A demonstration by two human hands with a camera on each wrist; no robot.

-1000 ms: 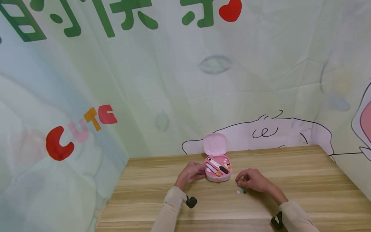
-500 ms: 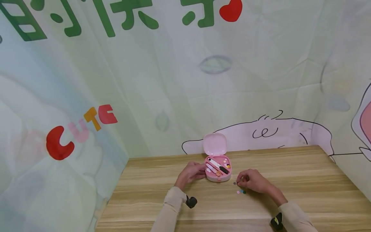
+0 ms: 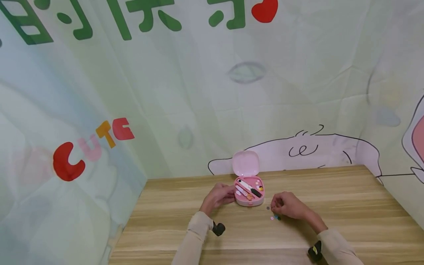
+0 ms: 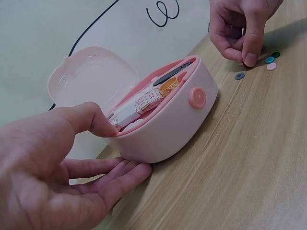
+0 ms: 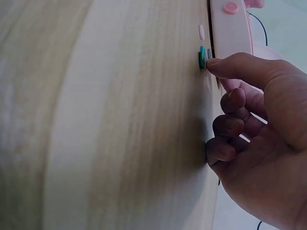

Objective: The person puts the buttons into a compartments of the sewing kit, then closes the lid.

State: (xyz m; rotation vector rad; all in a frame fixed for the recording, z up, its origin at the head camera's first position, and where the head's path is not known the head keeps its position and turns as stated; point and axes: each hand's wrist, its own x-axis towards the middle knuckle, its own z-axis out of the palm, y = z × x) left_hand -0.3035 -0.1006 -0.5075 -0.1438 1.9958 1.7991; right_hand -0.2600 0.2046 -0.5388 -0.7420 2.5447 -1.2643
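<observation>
A pink sewing box (image 3: 249, 201) stands on the table with its lid (image 3: 246, 163) raised. Inside lie a tape measure (image 4: 149, 98), a gold ring-like thimble (image 4: 169, 86), a black-handled tool (image 3: 255, 193) and several small buttons. My left hand (image 3: 218, 197) holds the box's left side, thumb at the rim and fingers low against the wall. Right of the box, my right hand (image 3: 289, 205) pinches a small dark red button (image 4: 245, 65) at the tabletop, mostly hidden by the thumb. A grey-blue button (image 4: 240, 75) lies just beside these fingertips.
Nearer the front lie a pink button (image 4: 272, 67), a blue button (image 4: 269, 60) and a green button (image 4: 276, 54), close together on the wooden table (image 3: 185, 235). A printed cloth backdrop (image 3: 198, 92) hangs behind the table's far edge.
The grey-blue button, earlier at my right fingertips, now lies free on the table. My right hand has shifted slightly right from it. The left hand and the box stay put.
</observation>
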